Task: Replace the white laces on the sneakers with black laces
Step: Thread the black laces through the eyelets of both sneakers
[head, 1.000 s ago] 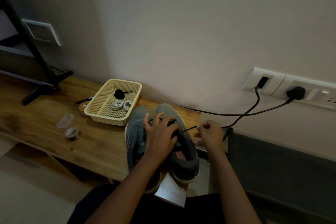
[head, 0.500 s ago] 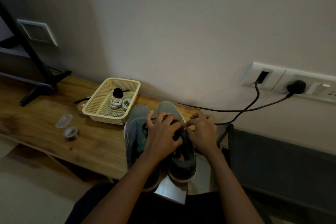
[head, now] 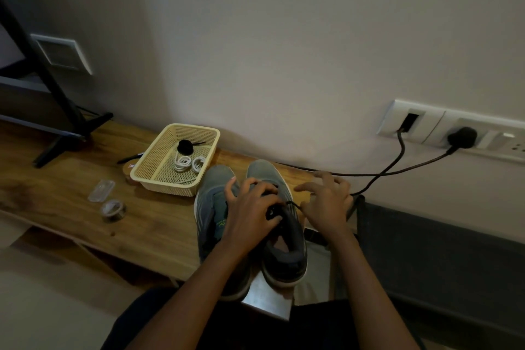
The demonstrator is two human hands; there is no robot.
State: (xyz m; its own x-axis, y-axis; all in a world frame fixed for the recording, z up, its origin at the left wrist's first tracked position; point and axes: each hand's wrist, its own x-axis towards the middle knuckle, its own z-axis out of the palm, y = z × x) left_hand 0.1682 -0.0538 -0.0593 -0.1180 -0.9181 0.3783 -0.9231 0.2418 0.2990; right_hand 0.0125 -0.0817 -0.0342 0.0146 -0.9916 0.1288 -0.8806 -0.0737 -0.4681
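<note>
The left hand (head: 250, 207) lies curled over the lacing of the grey sneaker (head: 284, 261), fingers clamped on its upper. The black lace (head: 294, 204) comes out just beside these fingers and runs across the shoe toward the right hand (head: 326, 207), the nearer 1 to its free end. There 4 fingers are spread, and whether the thumb pinches the lace I cannot tell.

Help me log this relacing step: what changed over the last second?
The right hand, which pinched the black lace pulled out rightward, went to the right grey sneaker, then drew back right with fingers spread; whether it holds the lace is unclear. The left hand stayed gripping that sneaker; the cream mesh basket stayed put.
</note>
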